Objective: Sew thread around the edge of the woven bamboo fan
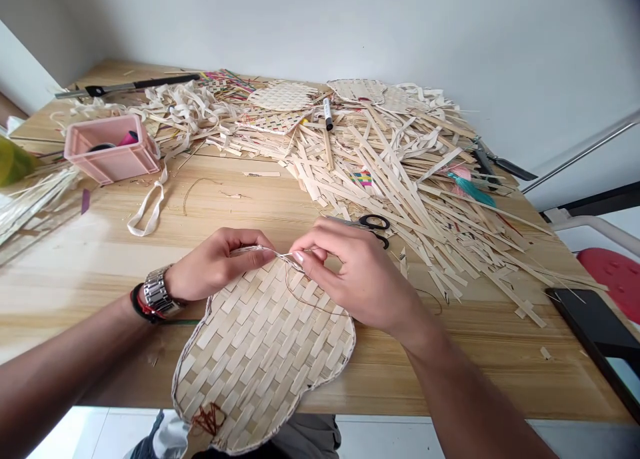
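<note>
Watching from afar, I see the wooden desk (100, 265) heaped with bamboo strips (395, 172). A woven bamboo fan panel (263, 359) sits at its near edge, long axis pointing away from me, lower end overhanging. The left hand (217, 265) and right hand (350, 272) each grip tightly, pinching a thin binding strip (275, 251) taut along the panel's top rim, seemingly to keep it against the edge. Black-handled scissors (374, 224) lie just beyond.

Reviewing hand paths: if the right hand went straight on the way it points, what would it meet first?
The right hand would probably meet the left hand's fingertips first, across the thin strip between them; depth is unclear.
</note>
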### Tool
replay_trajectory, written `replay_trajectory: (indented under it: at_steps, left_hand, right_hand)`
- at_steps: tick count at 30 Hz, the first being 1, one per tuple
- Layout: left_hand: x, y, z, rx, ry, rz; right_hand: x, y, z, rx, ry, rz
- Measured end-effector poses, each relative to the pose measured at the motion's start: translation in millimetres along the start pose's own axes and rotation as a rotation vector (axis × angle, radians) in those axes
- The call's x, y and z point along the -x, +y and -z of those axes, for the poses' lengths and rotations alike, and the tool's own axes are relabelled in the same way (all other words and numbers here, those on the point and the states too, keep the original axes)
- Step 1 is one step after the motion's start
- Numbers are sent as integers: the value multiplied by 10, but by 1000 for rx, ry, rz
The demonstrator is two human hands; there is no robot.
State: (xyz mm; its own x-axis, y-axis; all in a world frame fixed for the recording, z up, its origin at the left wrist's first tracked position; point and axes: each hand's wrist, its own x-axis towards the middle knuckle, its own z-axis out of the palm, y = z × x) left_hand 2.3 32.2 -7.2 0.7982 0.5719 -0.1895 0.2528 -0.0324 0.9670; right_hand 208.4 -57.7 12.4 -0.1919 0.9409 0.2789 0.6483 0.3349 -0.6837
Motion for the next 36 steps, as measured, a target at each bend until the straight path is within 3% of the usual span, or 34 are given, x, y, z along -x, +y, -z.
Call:
replay_trajectory:
  at_steps: [27,36]
  left_hand:
    - [4,-41,-28,-65,27,-30]
    - [15,10,-38,-122,25,-5]
  right_hand:
    - [-16,1,-109,33,77,36]
    - [0,5,-191,116,143,196]
